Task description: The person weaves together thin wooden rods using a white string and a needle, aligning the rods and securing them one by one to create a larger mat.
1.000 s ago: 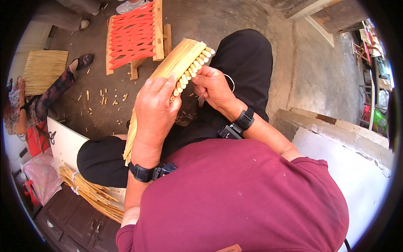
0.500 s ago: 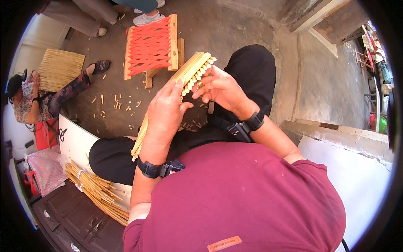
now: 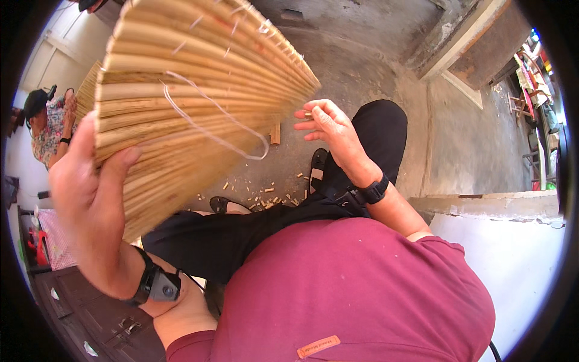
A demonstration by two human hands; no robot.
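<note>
A stiff mat of straw-coloured stalks (image 3: 199, 66), laid side by side, is raised and tilted in front of me. Short white stitches dot its upper part, and a loop of white thread (image 3: 241, 128) hangs across its face. My left hand (image 3: 99, 187) grips the mat's left edge, thumb on the near face and fingers mostly hidden behind. Beside the mat's right corner is my right hand (image 3: 335, 133), apart from it, its fingers stretched out and a metal band around one of them. No held thing shows in that hand.
Cut stalk bits (image 3: 265, 202) litter the floor by my feet. At far left sits another person (image 3: 51, 130), partly behind the mat. A dark wooden cabinet (image 3: 108, 320) stands at lower left, and a white surface (image 3: 494, 259) is at my right.
My left hand has lifted and swung the mat up and left, turning its broad face toward me. The right hand has come away from the mat's edge, slightly rightward.
</note>
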